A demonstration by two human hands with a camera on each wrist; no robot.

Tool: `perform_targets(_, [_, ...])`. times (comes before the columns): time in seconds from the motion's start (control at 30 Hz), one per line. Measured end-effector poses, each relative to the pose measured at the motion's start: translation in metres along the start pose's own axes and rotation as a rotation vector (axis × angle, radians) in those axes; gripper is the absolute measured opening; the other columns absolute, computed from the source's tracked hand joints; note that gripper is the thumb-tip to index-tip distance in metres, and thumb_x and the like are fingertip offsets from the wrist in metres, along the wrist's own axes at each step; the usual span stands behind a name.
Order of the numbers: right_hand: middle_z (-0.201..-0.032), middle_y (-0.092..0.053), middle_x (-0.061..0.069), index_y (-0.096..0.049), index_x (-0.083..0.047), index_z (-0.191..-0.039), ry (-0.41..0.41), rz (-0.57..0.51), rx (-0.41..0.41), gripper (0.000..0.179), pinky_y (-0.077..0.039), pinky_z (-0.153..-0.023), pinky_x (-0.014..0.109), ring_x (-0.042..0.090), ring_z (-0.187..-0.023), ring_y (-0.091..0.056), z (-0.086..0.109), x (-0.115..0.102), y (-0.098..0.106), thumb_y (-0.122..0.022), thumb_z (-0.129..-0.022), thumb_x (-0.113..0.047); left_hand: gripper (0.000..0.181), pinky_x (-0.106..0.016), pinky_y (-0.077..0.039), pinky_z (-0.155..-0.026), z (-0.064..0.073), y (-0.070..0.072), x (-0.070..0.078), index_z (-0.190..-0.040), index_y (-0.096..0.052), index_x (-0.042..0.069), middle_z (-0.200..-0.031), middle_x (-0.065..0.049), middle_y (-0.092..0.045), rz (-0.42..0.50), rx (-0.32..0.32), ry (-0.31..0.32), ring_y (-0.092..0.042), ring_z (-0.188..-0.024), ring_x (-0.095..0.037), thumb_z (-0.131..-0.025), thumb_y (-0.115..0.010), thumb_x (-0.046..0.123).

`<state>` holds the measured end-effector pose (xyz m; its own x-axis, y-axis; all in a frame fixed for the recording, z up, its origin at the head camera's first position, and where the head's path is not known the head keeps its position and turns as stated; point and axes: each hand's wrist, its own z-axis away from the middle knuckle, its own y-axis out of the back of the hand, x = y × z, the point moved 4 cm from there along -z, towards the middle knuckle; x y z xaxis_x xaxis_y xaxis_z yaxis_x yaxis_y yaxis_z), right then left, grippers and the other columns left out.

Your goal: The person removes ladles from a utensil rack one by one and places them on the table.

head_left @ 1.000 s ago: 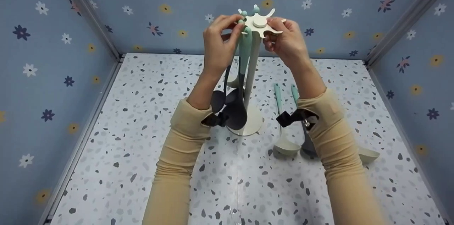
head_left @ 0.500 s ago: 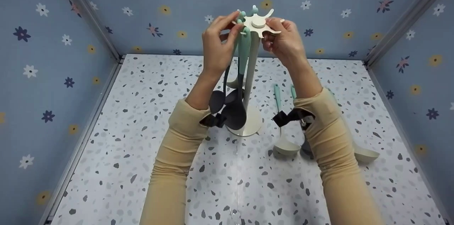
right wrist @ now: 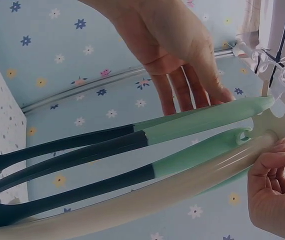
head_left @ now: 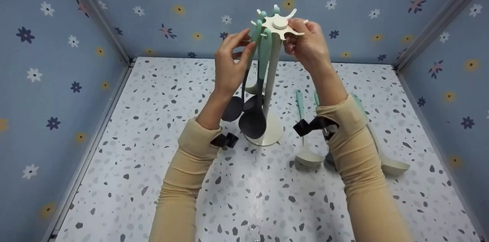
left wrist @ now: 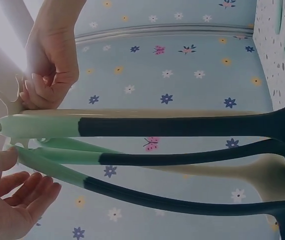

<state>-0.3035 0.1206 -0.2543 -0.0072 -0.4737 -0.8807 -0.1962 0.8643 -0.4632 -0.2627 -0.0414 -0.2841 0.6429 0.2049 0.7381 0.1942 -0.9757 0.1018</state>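
Note:
A cream utensil rack stands upright, with several green-handled utensils hung from the hooks on its top. My right hand pinches the rack's hooked top from the right. Beside the hung handles is my left hand, its fingers loose and apart. Its thumb lies close to the green handle of a dark utensil; whether they touch, I cannot tell. Nearest the front hangs a black ladle. In the right wrist view, the left hand's fingers extend behind the handles.
On the speckled table, right of the rack, lie a cream ladle, a dark-headed utensil partly under the right arm, and another cream ladle. Flower-patterned walls stand behind and at both sides.
My left hand has let go of a utensil's top at the hook and moved down and slightly left. That utensil hangs from the rack. The right hand keeps its hold.

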Motion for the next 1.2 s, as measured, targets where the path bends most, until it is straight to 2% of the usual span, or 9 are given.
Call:
perform_targets(0.1, [-0.052,-0.045,0.01,-0.053,0.007,-0.074,0.006,0.007,-0.005,0.024,-0.024,-0.035,0.02,0.015,-0.038,-0.038,0.0,-0.001,0.0,-0.04,-0.092,-0.001,0.033,-0.027,-0.05,-0.074,0.008,0.002,-0.004,-0.114,-0.054,-0.009,-0.101,-0.019,-0.056,0.011,0.002,0.017,-0.057,-0.093,-0.023,-0.085,-0.058,0.006])
perform_targets(0.23, [-0.052,-0.045,0.01,-0.053,0.007,-0.073,0.016,0.014,0.0,0.024,-0.025,-0.035,0.02,0.015,-0.037,-0.038,0.0,-0.001,0.0,-0.041,-0.092,-0.002,0.03,-0.03,-0.05,-0.076,0.021,0.007,0.006,-0.111,-0.054,-0.014,-0.099,-0.023,-0.055,0.002,0.021,0.026,-0.056,-0.092,-0.029,-0.084,-0.058,-0.001])
perform_targets(0.33, [-0.051,-0.045,0.01,-0.053,0.007,-0.072,0.018,0.005,0.004,0.024,-0.026,-0.034,0.02,0.015,-0.037,-0.038,0.0,-0.001,0.0,-0.041,-0.092,-0.001,0.028,-0.029,-0.05,-0.077,0.032,0.01,0.013,-0.108,-0.054,-0.015,-0.099,-0.023,-0.054,-0.019,0.039,0.038,-0.055,-0.093,-0.028,-0.083,-0.058,-0.003])
perform_targets(0.4, [-0.051,-0.045,0.01,-0.052,0.007,-0.073,0.019,-0.007,-0.001,0.023,-0.025,-0.034,0.02,0.014,-0.037,-0.038,0.0,-0.001,0.0,-0.04,-0.092,-0.001,0.027,-0.03,-0.049,-0.077,0.04,0.011,0.01,-0.107,-0.055,-0.014,-0.101,-0.023,-0.053,-0.031,0.055,0.035,-0.054,-0.094,-0.027,-0.083,-0.058,-0.002])
perform_targets(0.47, [-0.051,-0.045,0.01,-0.052,0.008,-0.074,0.023,-0.016,-0.008,0.023,-0.025,-0.034,0.02,0.014,-0.037,-0.038,0.001,0.0,0.0,-0.039,-0.092,0.0,0.025,-0.031,-0.049,-0.077,0.048,0.01,0.005,-0.105,-0.055,-0.013,-0.103,-0.023,-0.052,-0.044,0.072,0.03,-0.054,-0.095,-0.027,-0.083,-0.059,-0.002])
perform_targets(0.6, [-0.052,-0.045,0.01,-0.051,0.008,-0.075,0.028,-0.022,-0.021,0.023,-0.025,-0.035,0.02,0.014,-0.037,-0.038,0.001,0.001,-0.001,-0.038,-0.092,0.0,0.026,-0.034,-0.05,-0.075,0.064,0.007,-0.018,-0.105,-0.056,-0.009,-0.106,-0.02,-0.052,-0.053,0.11,-0.004,-0.052,-0.095,-0.027,-0.082,-0.061,0.002])
perform_targets(0.7, [-0.051,-0.044,0.01,-0.051,0.007,-0.074,0.027,-0.021,-0.016,0.024,-0.025,-0.034,0.02,0.014,-0.037,-0.038,0.001,0.002,-0.002,-0.038,-0.092,0.0,0.028,-0.036,-0.05,-0.073,0.075,0.003,-0.033,-0.106,-0.057,-0.006,-0.106,-0.016,-0.053,-0.054,0.115,-0.017,-0.052,-0.095,-0.026,-0.082,-0.063,0.006])
perform_targets(0.9, [-0.051,-0.044,0.01,-0.052,0.007,-0.075,0.023,-0.013,-0.002,0.023,-0.025,-0.034,0.02,0.014,-0.037,-0.038,0.001,0.002,-0.002,-0.039,-0.092,0.0,0.031,-0.039,-0.049,-0.069,0.096,-0.007,-0.045,-0.105,-0.057,-0.002,-0.1,-0.012,-0.055,-0.081,0.087,-0.007,-0.053,-0.091,-0.02,-0.081,-0.066,0.016])
perform_targets(1.2, [-0.052,-0.045,0.009,-0.052,0.005,-0.074,0.037,0.016,0.006,0.022,-0.026,-0.035,0.019,0.013,-0.038,-0.037,0.002,0.002,0.0,-0.041,-0.092,-0.002,0.032,-0.038,-0.047,-0.072,0.119,-0.027,-0.065,-0.103,-0.059,-0.004,-0.094,-0.018,-0.055,-0.032,0.074,0.046,-0.055,-0.087,-0.027,-0.077,-0.069,0.013])
